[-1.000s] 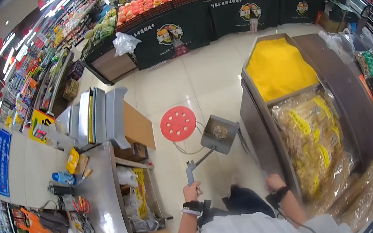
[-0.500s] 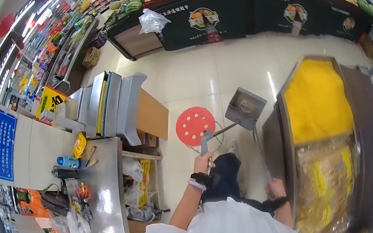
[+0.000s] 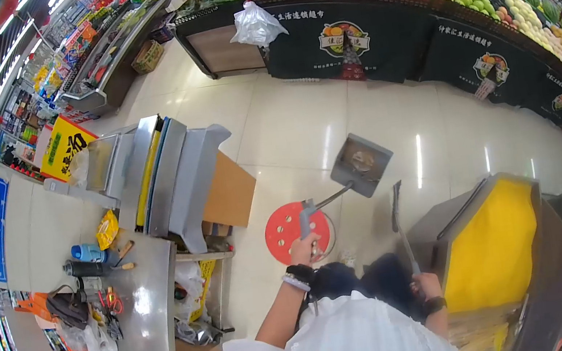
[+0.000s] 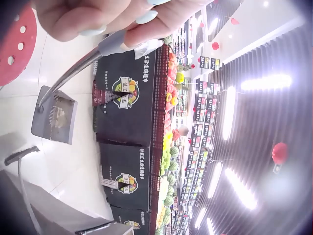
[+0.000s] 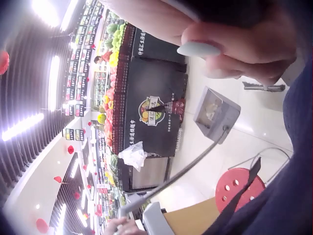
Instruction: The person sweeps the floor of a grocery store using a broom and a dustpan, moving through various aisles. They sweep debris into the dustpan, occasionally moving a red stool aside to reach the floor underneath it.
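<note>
In the head view my left hand (image 3: pixel 305 249) grips the grey handle of a long-handled dustpan (image 3: pixel 361 164), whose pan holds some brownish debris. Fingers with pale nails curl round that handle at the top of the left wrist view, the pan (image 4: pixel 55 117) hanging beyond. My right hand (image 3: pixel 427 285) grips the stick of a broom (image 3: pixel 396 209), its dark, narrow head a little right of the pan. The right wrist view has curled right-hand fingers (image 5: pixel 234 49) near the lens and the broom head (image 5: pixel 264 87) beyond them.
A red round stool (image 3: pixel 285 233) stands just left of the dustpan. On the left is a metal counter (image 3: pixel 146 322) with tools; on the right, a bin with a yellow cover (image 3: pixel 493 241). Fruit stands (image 3: pixel 379 50) line the far side of the tiled floor.
The head view has turned toward the right. The broom head has come into sight beside the pan, and the dustpan has shifted right relative to the stool. Both hands keep their grips.
</note>
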The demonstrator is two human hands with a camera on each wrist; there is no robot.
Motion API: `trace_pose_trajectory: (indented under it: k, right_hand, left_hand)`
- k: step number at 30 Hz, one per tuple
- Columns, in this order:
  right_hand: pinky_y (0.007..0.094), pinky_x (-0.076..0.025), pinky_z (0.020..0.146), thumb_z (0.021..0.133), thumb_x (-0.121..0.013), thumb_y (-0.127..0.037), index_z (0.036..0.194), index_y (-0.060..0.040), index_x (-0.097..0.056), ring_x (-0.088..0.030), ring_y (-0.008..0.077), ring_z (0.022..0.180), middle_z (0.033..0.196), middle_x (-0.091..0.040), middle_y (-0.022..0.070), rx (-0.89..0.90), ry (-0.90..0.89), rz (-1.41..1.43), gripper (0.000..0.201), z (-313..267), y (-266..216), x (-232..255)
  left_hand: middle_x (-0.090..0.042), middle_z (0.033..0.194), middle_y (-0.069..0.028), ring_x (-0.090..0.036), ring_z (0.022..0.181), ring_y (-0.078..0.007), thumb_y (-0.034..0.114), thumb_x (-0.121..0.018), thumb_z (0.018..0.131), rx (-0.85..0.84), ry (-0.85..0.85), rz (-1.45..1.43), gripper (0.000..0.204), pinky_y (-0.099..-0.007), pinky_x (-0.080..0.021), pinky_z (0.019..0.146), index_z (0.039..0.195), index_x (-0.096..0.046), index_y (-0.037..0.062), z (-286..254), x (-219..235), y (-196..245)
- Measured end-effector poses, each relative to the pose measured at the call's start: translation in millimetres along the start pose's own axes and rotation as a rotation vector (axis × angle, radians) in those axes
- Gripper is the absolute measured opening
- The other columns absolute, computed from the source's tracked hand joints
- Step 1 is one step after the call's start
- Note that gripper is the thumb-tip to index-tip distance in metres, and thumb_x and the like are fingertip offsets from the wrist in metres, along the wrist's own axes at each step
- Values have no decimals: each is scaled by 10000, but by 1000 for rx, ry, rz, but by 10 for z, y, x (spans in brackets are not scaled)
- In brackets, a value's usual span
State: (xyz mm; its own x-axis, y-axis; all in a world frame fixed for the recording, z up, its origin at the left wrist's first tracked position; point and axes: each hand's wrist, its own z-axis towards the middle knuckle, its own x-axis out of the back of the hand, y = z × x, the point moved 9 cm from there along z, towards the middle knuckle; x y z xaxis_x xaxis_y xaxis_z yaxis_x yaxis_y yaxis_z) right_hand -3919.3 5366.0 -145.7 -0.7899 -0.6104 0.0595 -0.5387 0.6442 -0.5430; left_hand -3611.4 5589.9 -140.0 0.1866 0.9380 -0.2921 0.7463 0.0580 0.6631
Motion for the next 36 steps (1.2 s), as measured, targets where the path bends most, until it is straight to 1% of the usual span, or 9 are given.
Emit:
trace_pose_trajectory:
  k: [7, 10, 14, 18, 20, 24, 29, 32, 36]
  right_hand:
    - [242, -378, 371, 773, -507, -38, 783, 39, -499, -463, 129, 402, 559, -487, 74, 88, -32, -302, 78, 728, -1442, -218]
    - [259, -380, 363, 750, -506, -29, 783, 47, -504, -466, 133, 380, 540, -483, 67, 155, -86, -483, 83, 1162, -2157, -393]
    - [268, -374, 359, 731, -503, -29, 790, 51, -498, -468, 139, 371, 510, -471, 66, 187, -127, -610, 99, 1603, -3132, -765]
    - [278, -386, 368, 731, -496, -36, 875, 68, -502, -480, 146, 381, 527, -480, 71, 185, -232, -623, 177, 2154, -3736, -1207]
    - [279, -381, 373, 731, -507, -60, 877, 51, -519, -489, 150, 407, 538, -492, 71, 208, -264, -705, 184, 2239, -4081, -1539]
    - [272, -407, 377, 734, -499, -36, 954, 84, -496, -504, 158, 397, 540, -497, 76, 277, -312, -891, 251, 2361, -4616, -2184]
    - [260, -404, 372, 749, -514, -49, 1058, 74, -471, -502, 141, 395, 537, -498, 70, 280, -418, -908, 336, 2677, -5038, -3073]
    - [260, -351, 365, 757, -528, -115, 913, 19, -535, -501, 137, 426, 547, -510, 54, 285, -382, -909, 206, 2850, -5312, -3710]
    - [251, -350, 365, 761, -529, -120, 971, 33, -524, -504, 131, 430, 552, -507, 56, 345, -427, -1023, 259, 3002, -5732, -4699]
  left_hand:
    - [-425, 452, 5, -416, 349, -88, 120, -594, 679, -44, 189, -38, 130, -215, -340, 339, 610, -506, 54, 659, -41, 544]
    - [-371, 410, 5, -334, 306, -94, 132, -567, 702, -95, 271, -14, 188, -258, -381, 391, 569, -445, 80, 1010, -82, 905]
    - [-391, 421, -16, -354, 301, -117, 132, -576, 677, -152, 422, -46, 176, -261, -393, 393, 573, -455, 58, 1378, -142, 1327]
    - [-390, 433, -34, -367, 310, -132, 134, -596, 642, -116, 592, -53, 197, -273, -362, 342, 548, -451, 39, 1762, -104, 1644]
    - [-437, 453, -28, -426, 338, -127, 159, -598, 637, -149, 631, -18, 191, -257, -344, 331, 563, -485, 23, 1964, -10, 1757]
    - [-420, 443, -18, -403, 334, -119, 166, -604, 627, -144, 696, -73, 199, -258, -409, 361, 555, -476, 31, 2152, 97, 2195]
    - [-423, 441, -21, -411, 334, -122, 172, -606, 630, -161, 774, -112, 202, -265, -408, 355, 564, -487, 24, 2569, 452, 2618]
    - [-429, 445, -20, -418, 331, -126, 159, -606, 638, -160, 759, -122, 188, -266, -399, 347, 575, -492, 25, 2951, 647, 2970]
    - [-442, 461, -22, -431, 346, -117, 137, -611, 637, -145, 769, -171, 161, -258, -388, 340, 583, -502, 31, 3397, 967, 3367]
